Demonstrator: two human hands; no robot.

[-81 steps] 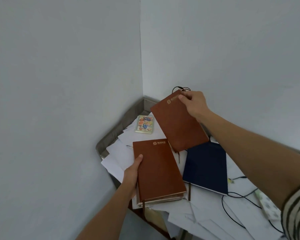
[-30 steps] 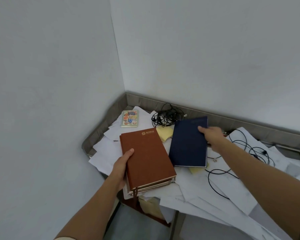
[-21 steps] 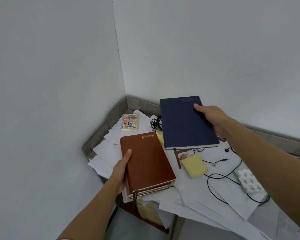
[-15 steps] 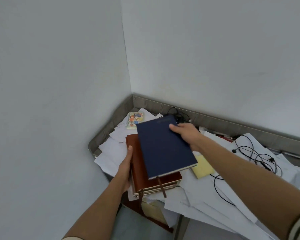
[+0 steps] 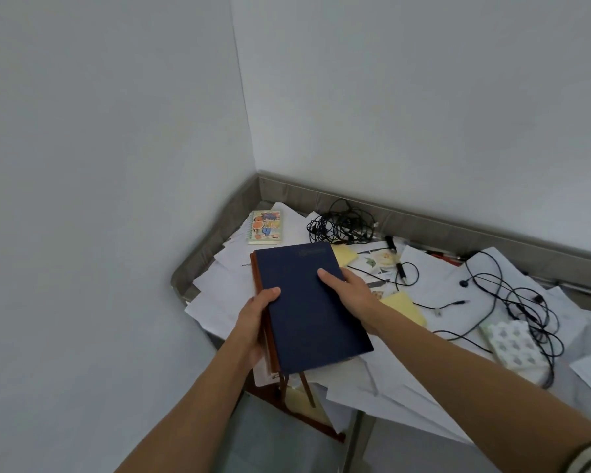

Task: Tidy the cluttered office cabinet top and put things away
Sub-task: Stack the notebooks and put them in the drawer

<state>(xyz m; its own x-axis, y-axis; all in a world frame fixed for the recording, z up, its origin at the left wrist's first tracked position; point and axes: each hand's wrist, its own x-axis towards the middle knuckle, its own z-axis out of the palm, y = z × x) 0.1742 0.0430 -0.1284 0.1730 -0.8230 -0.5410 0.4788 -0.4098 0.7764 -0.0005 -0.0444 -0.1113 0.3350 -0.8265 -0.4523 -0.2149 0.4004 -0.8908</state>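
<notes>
In the head view, the dark blue hardcover notebook (image 5: pixel 311 308), picked off the loose white papers (image 5: pixel 226 288) a moment ago, now lies on the brown leather-covered notebook stack (image 5: pixel 254 268). The left hand (image 5: pixel 255 322) clasps the stack's side, and the right hand (image 5: pixel 350 295) pinches the blue cover's edge. The books look gathered, ready to be carried off.

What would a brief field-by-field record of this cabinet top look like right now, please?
Stack top: navy notebook, lying on brown notebooks
Left: left hand grips the stack's left edge, thumb on the navy cover
Right: right hand holds the navy notebook's right edge, thumb on top
Back corner: cartoon spiral notepad, tangled black cables
Right of stack: yellow sticky pads
Underneath: loose white papers
</notes>
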